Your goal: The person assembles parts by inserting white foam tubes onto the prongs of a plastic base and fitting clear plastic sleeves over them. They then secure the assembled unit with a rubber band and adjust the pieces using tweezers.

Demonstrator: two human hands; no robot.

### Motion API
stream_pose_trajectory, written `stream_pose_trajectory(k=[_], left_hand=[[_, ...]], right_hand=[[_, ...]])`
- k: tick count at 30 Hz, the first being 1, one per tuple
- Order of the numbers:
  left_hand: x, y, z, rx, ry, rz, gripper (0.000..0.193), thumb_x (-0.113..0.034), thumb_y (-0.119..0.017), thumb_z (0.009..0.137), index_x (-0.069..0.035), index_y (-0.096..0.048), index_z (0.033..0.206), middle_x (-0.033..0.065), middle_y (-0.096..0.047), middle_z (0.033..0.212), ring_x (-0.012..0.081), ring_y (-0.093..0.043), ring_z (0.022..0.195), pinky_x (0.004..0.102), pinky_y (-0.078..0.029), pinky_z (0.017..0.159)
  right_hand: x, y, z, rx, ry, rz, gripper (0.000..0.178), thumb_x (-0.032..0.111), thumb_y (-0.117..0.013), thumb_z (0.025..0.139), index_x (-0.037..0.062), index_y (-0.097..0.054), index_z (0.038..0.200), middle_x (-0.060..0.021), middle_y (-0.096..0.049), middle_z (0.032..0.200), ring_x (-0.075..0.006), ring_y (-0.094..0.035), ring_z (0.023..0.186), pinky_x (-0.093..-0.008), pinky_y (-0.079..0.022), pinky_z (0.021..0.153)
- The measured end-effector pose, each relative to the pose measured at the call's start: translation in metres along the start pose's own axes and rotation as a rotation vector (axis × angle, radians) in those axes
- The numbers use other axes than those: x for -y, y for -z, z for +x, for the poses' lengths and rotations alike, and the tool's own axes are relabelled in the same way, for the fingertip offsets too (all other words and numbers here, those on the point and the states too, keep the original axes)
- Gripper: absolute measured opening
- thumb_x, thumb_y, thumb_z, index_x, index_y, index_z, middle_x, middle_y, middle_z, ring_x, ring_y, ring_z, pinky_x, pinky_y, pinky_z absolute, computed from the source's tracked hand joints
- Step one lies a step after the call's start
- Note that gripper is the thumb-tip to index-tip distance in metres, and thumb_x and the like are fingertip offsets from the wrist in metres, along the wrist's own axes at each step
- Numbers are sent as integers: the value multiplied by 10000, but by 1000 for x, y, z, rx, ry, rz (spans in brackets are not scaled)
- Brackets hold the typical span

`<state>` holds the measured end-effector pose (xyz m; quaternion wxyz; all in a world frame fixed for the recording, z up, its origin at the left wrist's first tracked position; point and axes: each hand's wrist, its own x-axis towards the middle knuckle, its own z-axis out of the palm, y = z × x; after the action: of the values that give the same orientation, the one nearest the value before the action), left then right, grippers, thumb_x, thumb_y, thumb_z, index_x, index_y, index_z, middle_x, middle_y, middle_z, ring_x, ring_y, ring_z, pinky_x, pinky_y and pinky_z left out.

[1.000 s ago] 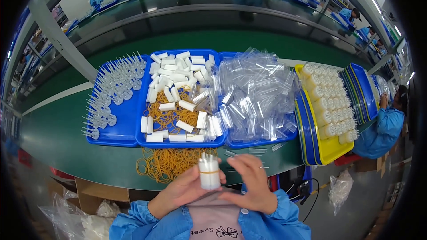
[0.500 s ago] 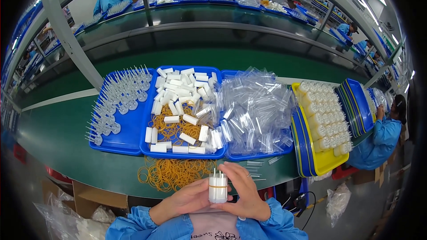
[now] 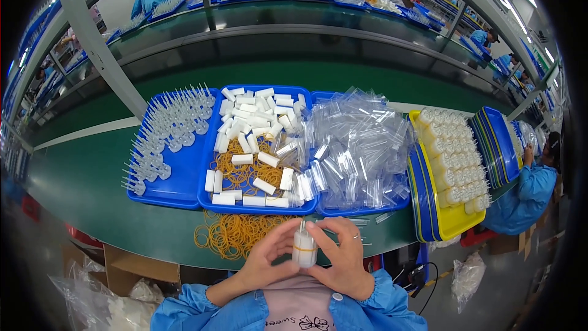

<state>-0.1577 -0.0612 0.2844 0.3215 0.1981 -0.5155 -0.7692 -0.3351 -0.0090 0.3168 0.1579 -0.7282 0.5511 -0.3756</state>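
Both hands hold one small white and clear assembly (image 3: pixel 304 252) upright in front of my body, with a yellow rubber band around its middle and thin stems at its top. My left hand (image 3: pixel 272 257) is closed on its left side. My right hand (image 3: pixel 343 258) grips it from the right, its thumb and fingers at the top and bottom. Just beyond my hands lies a pile of loose yellow rubber bands (image 3: pixel 236 234) on the green table. Behind it stands a blue tray (image 3: pixel 300 210) with white blocks (image 3: pixel 268 159) and more rubber bands.
At left, a blue tray (image 3: pixel 174 184) bears rows of clear stemmed pieces (image 3: pixel 162 141). Clear plastic sleeves (image 3: pixel 361 153) heap over another tray at right. Beyond, stacked trays include a yellow one (image 3: pixel 456 227) with finished-looking pieces (image 3: pixel 453 153). A co-worker (image 3: pixel 523 193) sits far right.
The assembly has turned in my fingers and my right hand has shifted around it. The whole view has moved slightly.
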Motion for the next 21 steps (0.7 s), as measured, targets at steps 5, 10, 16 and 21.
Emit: stream_pose_trajectory(k=[5, 10, 16, 21], left_hand=[[-2, -5, -9, -114, 74, -355, 635, -40, -614, 821, -30, -270, 1354, 142, -439, 1266, 193, -462, 1153, 320, -384, 954], [-7, 9, 3, 30, 357, -773, 616, -210, -559, 861, -34, -253, 1366, 186, -447, 1267, 325, -476, 1148, 418, -372, 989], [4, 15, 11, 81, 368, -889, 557, -225, -490, 866, 8, -293, 1332, 197, -456, 1252, 376, -471, 1152, 449, -392, 975], [12, 15, 2, 32, 399, -874, 541, -230, -475, 873, 2, -293, 1327, 188, -463, 1246, 384, -473, 1147, 455, -395, 970]], right_hand=[[5, -10, -8, -106, 103, 19, 758, 149, -763, 572, 38, -452, 1254, -150, -479, 1153, -326, -491, 1031, -448, -387, 879], [-5, -3, 4, -21, 19, 191, 760, 194, -763, 589, 6, -443, 1252, -163, -468, 1206, -345, -459, 1111, -435, -365, 941], [-16, -4, 8, 42, 49, 180, 767, 187, -764, 541, 22, -470, 1230, -139, -483, 1182, -344, -442, 1126, -436, -353, 948], [-19, -12, 2, 44, 3, 215, 782, 185, -782, 504, 43, -486, 1214, -126, -493, 1146, -337, -453, 1108, -432, -363, 922]])
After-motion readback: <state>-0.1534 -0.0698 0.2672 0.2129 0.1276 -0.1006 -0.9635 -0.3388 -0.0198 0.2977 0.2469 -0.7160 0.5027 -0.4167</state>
